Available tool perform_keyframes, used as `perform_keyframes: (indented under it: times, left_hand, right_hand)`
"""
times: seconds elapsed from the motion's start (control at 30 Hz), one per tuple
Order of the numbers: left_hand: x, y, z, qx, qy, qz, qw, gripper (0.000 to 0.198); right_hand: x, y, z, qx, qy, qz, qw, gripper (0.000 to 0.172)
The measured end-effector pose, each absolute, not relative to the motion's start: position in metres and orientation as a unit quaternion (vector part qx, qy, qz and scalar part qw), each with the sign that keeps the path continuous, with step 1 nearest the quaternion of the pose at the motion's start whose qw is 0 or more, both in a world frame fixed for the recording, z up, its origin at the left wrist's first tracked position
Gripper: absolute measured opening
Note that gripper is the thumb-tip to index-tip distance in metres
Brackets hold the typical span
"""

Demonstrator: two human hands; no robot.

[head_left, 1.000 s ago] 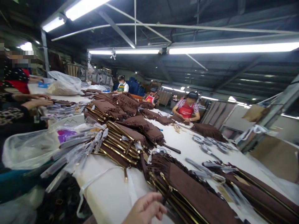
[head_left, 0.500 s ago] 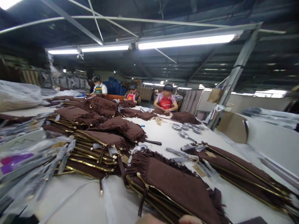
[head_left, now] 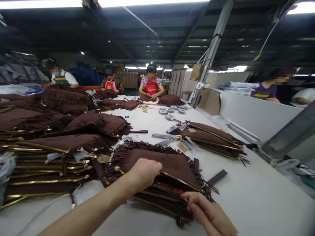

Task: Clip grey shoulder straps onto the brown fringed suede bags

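A brown fringed bag (head_left: 162,160) with a gold zip lies on top of a small stack of like bags in front of me. My left hand (head_left: 145,172) is closed on its upper zip edge and lifts it, so the mouth gapes and a dark patterned lining shows. At the right end of the opening, my right hand (head_left: 205,209) has its fingers pinched at the lower zip edge. A flat tan piece (head_left: 227,218), like card or paper, shows beside that palm; whether the hand holds it I cannot tell.
A tall stack of brown bags (head_left: 49,167) stands to the left, with more piles behind. Another bag pile (head_left: 209,139) lies right on the white table (head_left: 261,190). Grey rolled straps (head_left: 169,116) sit farther back. Several people work beyond, one in a red apron (head_left: 151,87).
My view has turned right and down. Both hands, barely visible before, have come up onto the front bag, and its zip mouth now gapes open.
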State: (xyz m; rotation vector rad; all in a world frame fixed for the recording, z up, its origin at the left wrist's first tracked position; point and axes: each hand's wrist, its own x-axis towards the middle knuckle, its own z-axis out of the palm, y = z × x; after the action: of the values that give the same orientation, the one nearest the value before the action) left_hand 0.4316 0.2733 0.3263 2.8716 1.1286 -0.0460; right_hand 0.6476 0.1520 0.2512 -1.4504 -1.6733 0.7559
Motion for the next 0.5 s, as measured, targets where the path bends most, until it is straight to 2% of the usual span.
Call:
perform_keyframes:
  times: [0.1,0.23,0.3,0.43,0.5]
  left_hand:
    - [0.428,0.289,0.342,0.919,0.392,0.032,0.027,0.021]
    - [0.42,0.302,0.366,0.908,0.41,0.06,0.054,0.025]
    - [0.418,0.3,0.373,0.908,0.403,0.084,0.075,0.023]
    - [0.418,0.277,0.374,0.905,0.359,0.208,0.093,0.015]
    - [0.417,0.265,0.366,0.921,0.325,0.174,0.13,0.019]
  right_hand:
    - [0.641,0.153,0.264,-0.542,-0.692,0.266,0.395,0.028]
    - [0.627,0.169,0.277,-0.509,-0.742,0.258,0.353,0.022]
    - [0.624,0.18,0.282,-0.519,-0.738,0.277,0.332,0.022]
    - [0.628,0.199,0.29,-0.516,-0.732,0.312,0.318,0.021]
    - [0.631,0.204,0.293,-0.506,-0.736,0.321,0.316,0.021]
